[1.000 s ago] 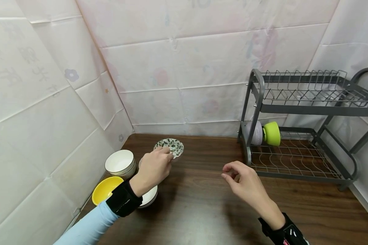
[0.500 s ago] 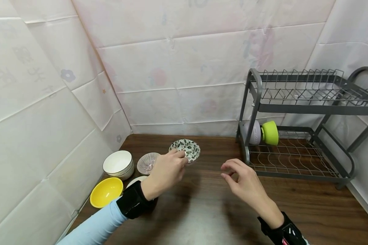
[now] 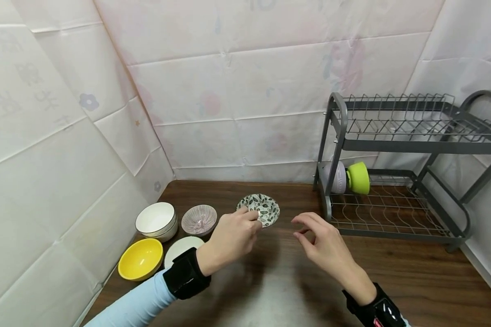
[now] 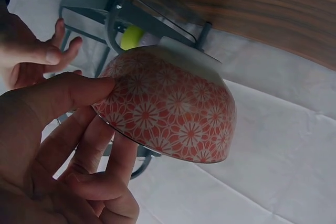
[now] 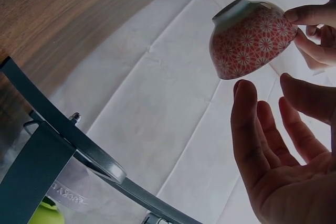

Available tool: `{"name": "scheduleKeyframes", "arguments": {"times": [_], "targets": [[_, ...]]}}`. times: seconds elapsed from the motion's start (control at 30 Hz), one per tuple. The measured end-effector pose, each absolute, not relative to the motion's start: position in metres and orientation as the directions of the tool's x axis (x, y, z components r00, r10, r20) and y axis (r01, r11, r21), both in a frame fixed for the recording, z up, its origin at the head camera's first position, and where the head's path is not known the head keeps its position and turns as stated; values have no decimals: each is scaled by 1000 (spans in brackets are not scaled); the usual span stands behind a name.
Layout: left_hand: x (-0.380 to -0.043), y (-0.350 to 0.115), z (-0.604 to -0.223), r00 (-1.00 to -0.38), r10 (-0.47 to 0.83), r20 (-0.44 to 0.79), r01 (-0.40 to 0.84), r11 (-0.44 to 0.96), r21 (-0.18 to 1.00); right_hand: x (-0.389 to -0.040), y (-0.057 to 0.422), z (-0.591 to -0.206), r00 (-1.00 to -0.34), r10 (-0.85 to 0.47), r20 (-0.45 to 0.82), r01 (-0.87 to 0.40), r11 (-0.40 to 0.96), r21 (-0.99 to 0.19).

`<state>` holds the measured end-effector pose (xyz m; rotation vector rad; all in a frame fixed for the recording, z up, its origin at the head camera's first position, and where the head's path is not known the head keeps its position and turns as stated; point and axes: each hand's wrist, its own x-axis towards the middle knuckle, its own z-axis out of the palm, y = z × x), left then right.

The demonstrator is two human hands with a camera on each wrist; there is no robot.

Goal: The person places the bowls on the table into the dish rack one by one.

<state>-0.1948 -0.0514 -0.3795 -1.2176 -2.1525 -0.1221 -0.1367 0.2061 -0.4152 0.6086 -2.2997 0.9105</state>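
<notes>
My left hand [image 3: 234, 231] pinches the rim of a small bowl [image 3: 266, 210] above the table. Dark leaves pattern its pale inside; in the left wrist view the bowl [image 4: 176, 108] shows a red outside with white flowers and a white foot. The thumb lies on the outer wall, and the fingers are at the rim's inner side. My right hand [image 3: 325, 243] hovers to the right of the bowl, fingers loosely bent and holding nothing. In the right wrist view the right fingertips are close to the bowl [image 5: 249, 40] but apart from it.
A two-tier grey dish rack [image 3: 393, 145] stands at right. A lilac bowl [image 3: 338, 178] and a green bowl [image 3: 358, 178] sit on edge in its lower tier. At left are stacked white bowls [image 3: 156, 219], a yellow bowl [image 3: 141, 260], a striped bowl [image 3: 199, 219] and a white dish [image 3: 182, 249].
My left hand has carried the leaf-patterned bowl rightward and slightly toward me, toward the right hand. The striped bowl has come into view behind it. The right hand has hardly moved.
</notes>
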Motion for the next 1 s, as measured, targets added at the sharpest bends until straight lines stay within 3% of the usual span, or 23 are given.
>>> {"name": "scheduleKeyframes", "arguments": {"times": [0.27,0.63,1.0], "targets": [[-190,-41,-380,-348,767,539,811,534,-237,-138,207,-415,-694,-211,688,-621,660,-424],[-187,-30,-378,-253,805,536,857,444,-262,-140,208,-417,-641,-269,719,-660,672,-336],[-186,-21,-381,-206,793,573,871,415,-262,-141,211,-415,-598,-290,747,-678,680,-279]]}}
